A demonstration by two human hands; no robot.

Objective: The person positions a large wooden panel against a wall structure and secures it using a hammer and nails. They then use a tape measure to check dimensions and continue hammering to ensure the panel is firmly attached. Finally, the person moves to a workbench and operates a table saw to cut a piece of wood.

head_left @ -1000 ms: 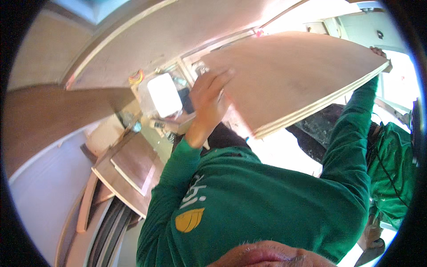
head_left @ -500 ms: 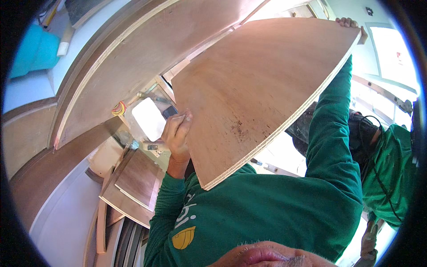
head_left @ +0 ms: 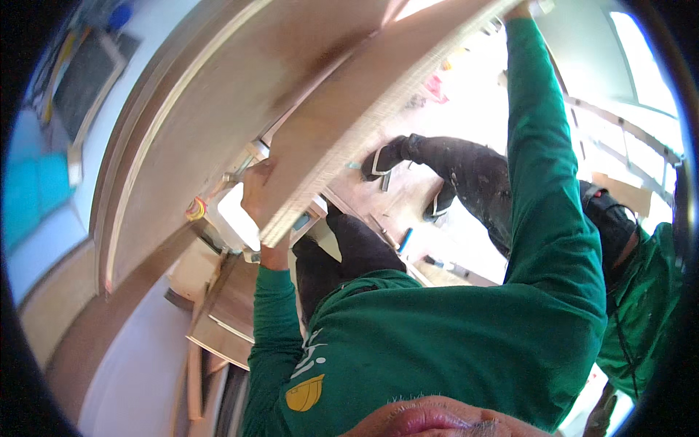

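A large plywood panel (head_left: 328, 109) is held up in front of me, tilted so that its pale layered edge faces me. My left hand (head_left: 255, 193) grips its near left end, with the fingers partly blurred. My right arm stretches far forward, and my right hand (head_left: 518, 11) holds the panel's far end near the top of the picture; most of its fingers are hidden. Just left of the panel stands a wide wooden board (head_left: 211, 109) with a light edge, close along the panel's length.
Beside my left hand is a white container (head_left: 234, 215) near a red-and-yellow coil (head_left: 196, 209). Wooden pieces (head_left: 229, 309) stand at lower left. A co-worker in a green shirt (head_left: 644, 306) is close at right, legs (head_left: 466, 171) reaching across the floor. A blue object (head_left: 405, 240) lies there.
The panel has turned from showing its broad face to nearly edge-on and moved left toward the standing board. Both hands moved with it, keeping hold. The floor and the co-worker's legs now show.
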